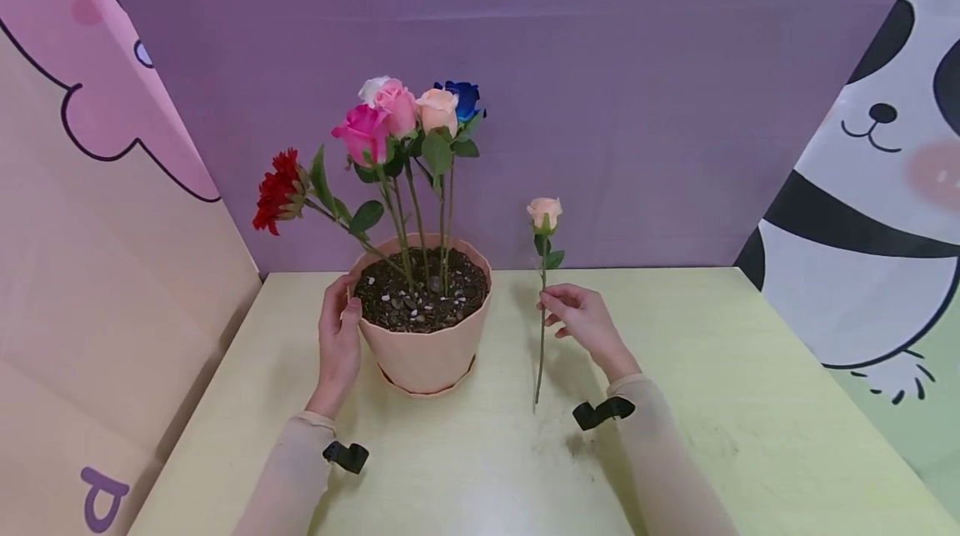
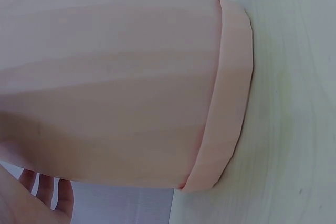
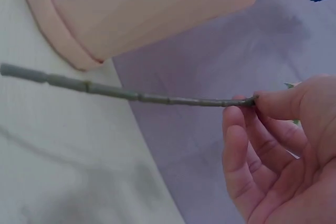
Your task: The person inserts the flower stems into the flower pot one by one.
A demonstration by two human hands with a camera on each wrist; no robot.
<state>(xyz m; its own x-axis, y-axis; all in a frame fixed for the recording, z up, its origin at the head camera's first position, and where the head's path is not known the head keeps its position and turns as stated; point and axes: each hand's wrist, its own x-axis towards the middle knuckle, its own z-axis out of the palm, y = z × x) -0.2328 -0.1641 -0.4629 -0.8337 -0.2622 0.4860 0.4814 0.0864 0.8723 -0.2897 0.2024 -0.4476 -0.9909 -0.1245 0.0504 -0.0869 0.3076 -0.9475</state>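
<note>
A pale pink flowerpot point(image 1: 424, 357) stands in its saucer point(image 2: 233, 87), filled with dark soil point(image 1: 405, 303). My left hand point(image 1: 340, 344) holds the pot's left side near the rim, thumb at the front and fingers around the far side. To the right of the pot, my right hand point(image 1: 585, 319) pinches a peach artificial rose point(image 1: 544, 213) by its stem point(image 3: 152, 98). The rose is upright, bloom at the top, with the stem's lower end pointing down over the table. In the right wrist view thumb and fingertips meet at the stem.
Several artificial flowers stand in the soil: a red flower point(image 1: 279, 192) leaning left, a magenta rose point(image 1: 363, 134), a peach rose point(image 1: 438, 109), a blue rose point(image 1: 463, 99) and others. The pale table point(image 1: 465, 469) meets a purple backdrop point(image 1: 600, 102). Dark specks point(image 1: 576, 444) dot the tabletop.
</note>
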